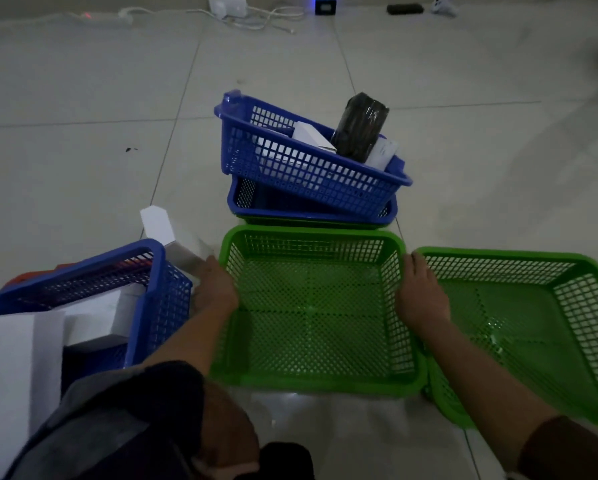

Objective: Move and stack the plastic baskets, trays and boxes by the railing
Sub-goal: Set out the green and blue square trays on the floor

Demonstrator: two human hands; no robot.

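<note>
Because we grip opposite side walls, left hand (pixel 216 289) and right hand (pixel 420 296) hold the empty green perforated plastic basket (pixel 311 306) level for lifting.

Pale glossy floor tiles (pixel 83 81) with thin dark grout lines, dimly lit, faint sheen. Small dark speck (pixel 130 149) on tile. Along far edge: white power strip (pixel 226 3) with loose white cables (pixel 266 19) just right of it; farther right, small black device (pixel 324 6) glowing blue, then flat black object (pixel 405 8), possibly a remote.
</note>
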